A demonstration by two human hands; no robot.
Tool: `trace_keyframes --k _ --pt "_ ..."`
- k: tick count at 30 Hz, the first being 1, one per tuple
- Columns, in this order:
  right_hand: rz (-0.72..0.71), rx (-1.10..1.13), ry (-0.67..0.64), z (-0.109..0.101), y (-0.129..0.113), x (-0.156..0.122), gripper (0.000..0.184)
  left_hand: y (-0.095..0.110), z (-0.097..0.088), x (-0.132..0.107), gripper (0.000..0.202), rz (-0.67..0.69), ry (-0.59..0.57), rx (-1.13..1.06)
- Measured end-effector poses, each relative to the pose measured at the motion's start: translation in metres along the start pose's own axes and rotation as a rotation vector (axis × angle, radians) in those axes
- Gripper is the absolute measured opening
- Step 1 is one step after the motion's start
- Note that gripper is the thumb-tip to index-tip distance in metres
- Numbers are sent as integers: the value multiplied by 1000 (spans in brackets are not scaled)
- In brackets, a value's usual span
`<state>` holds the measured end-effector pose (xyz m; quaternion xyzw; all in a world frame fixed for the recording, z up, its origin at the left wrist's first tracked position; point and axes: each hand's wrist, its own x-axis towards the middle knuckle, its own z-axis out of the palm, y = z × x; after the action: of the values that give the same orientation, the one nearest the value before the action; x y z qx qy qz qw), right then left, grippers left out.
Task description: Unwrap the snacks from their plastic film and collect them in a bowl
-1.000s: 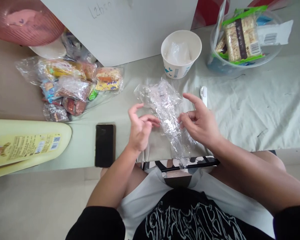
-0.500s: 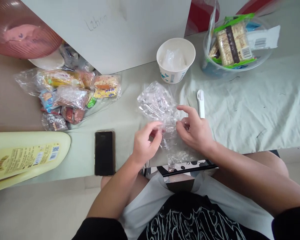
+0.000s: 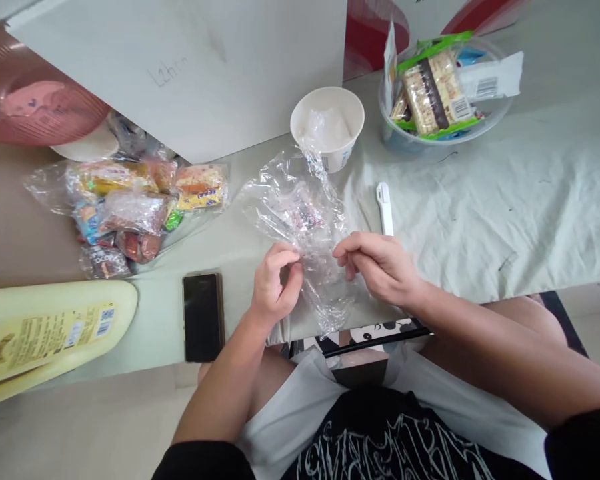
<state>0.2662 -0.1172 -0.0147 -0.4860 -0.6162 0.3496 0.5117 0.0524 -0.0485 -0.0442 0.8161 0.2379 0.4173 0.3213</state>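
A crumpled, see-through plastic bag lies in front of me, its far end loosely spread and reaching up against the front of a white paper tub. My left hand pinches the near left side of the bag between thumb and index finger. On the other side, my right hand has its fingers curled together at the bag's right edge, apparently pinching the film; the contact is partly hidden. Some clear plastic also sits inside the tub. Just beyond my right hand lies a white utility knife.
Packaged snacks are heaped at the left, above a pale yellow bottle-like pack. A phone lies near the table edge. At the back right stands a clear plastic tub full of snack packets. A white box stands behind.
The bag has been spread out, its far end now rising over the paper tub's front. My right index finger, stretched out before, has curled in. The whole view has shifted a little.
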Motion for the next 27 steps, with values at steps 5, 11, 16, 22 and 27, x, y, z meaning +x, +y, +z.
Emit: trace_keyframes --k 5,11,16,22,27 --pt "-38 -98 -81 -1 1 0 23 -2 3 1 59 122 -9 21" --pt "18 -157 -77 3 3 -1 24 11 -2 6 30 23 -49 146" --pt "-37 -199 -76 5 5 1 28 18 -4 11 22 -110 43 267" --pt "-70 -182 -117 4 7 2 30 7 1 1 15 -173 177 141" --pt "-87 -196 -131 2 10 0 34 9 -2 2 17 -140 91 114"
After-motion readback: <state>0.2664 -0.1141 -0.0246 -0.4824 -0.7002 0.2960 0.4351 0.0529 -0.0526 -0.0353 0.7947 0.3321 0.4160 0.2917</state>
